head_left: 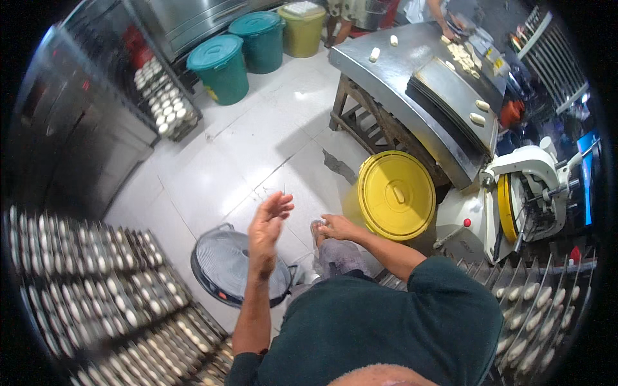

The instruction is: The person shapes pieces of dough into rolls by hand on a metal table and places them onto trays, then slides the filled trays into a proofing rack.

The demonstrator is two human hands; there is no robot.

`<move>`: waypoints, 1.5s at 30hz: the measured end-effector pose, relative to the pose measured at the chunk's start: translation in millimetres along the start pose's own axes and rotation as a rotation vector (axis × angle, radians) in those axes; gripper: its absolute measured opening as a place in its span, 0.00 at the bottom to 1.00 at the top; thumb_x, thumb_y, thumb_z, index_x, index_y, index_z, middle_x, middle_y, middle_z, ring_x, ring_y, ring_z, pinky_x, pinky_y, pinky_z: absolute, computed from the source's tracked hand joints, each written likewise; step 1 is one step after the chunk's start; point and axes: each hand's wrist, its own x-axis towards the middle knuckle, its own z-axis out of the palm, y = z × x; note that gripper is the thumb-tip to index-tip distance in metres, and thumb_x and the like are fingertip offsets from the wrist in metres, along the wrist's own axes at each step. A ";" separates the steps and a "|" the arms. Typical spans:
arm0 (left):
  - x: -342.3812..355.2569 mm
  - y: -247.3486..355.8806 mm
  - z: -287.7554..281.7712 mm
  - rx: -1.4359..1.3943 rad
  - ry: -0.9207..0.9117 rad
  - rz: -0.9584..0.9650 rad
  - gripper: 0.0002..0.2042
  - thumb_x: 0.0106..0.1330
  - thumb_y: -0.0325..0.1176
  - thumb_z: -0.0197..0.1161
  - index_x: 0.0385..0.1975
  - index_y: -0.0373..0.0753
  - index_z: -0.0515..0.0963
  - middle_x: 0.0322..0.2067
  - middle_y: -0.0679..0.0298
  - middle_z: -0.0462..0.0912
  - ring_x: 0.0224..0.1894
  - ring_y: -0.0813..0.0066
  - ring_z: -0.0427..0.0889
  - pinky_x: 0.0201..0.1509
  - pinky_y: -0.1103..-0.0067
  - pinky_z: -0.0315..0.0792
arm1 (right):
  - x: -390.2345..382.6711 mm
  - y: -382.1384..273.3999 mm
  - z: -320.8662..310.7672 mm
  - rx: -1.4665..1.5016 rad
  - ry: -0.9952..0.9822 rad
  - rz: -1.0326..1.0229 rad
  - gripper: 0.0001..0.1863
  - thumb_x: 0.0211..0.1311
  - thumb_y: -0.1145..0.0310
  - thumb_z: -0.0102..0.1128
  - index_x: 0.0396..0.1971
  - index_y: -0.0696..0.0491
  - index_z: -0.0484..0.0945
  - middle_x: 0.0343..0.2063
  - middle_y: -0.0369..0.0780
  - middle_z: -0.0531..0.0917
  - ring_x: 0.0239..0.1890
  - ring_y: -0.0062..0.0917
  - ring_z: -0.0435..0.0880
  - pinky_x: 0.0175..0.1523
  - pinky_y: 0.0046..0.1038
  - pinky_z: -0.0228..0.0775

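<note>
My left hand (270, 228) is raised in the middle of the view, fingers apart and slightly bent, holding nothing. My right hand (335, 226) hangs over my leg and sandalled foot, its fingers loosely bent with nothing visible in them. Left of my legs, a round black object with a grey ridged top (228, 257) lies on the floor. A yellow lidded bucket (396, 193) stands just right of my right hand. Racks of trays holding white dough pieces (96, 289) fill the lower left; another such rack (534, 309) is at the lower right.
A steel worktable (370, 71) holds dough pieces and stacked sheets, with a co-worker's arm (438, 16) at its far side. A white machine (528, 174) stands right. Lidded bins (215, 71) line the back, beside another rack (167, 106). Another person's legs (338, 22) show behind.
</note>
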 end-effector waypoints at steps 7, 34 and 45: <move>91.1 -138.1 -3.2 1.020 -0.479 -0.214 0.29 0.67 0.42 0.71 0.65 0.34 0.74 0.59 0.49 0.82 0.54 0.52 0.85 0.60 0.66 0.77 | 67.0 88.1 -123.3 -0.114 -0.039 0.281 0.35 0.65 0.50 0.67 0.63 0.62 0.75 0.48 0.55 0.87 0.52 0.50 0.86 0.59 0.43 0.77; 894.7 -255.4 -106.7 1.048 -0.533 0.008 0.24 0.76 0.43 0.60 0.60 0.27 0.77 0.57 0.41 0.83 0.61 0.47 0.82 0.65 0.63 0.73 | 335.1 147.3 -481.9 -0.192 1.345 0.809 0.27 0.76 0.63 0.49 0.68 0.62 0.68 0.64 0.55 0.73 0.70 0.50 0.66 0.76 0.47 0.55; 1025.8 -294.0 382.1 0.408 -1.374 0.668 0.19 0.74 0.42 0.63 0.57 0.37 0.82 0.56 0.49 0.84 0.58 0.51 0.83 0.62 0.66 0.75 | 340.2 149.7 -527.2 -0.032 1.455 0.899 0.26 0.76 0.61 0.48 0.65 0.61 0.72 0.66 0.52 0.74 0.73 0.49 0.65 0.78 0.44 0.52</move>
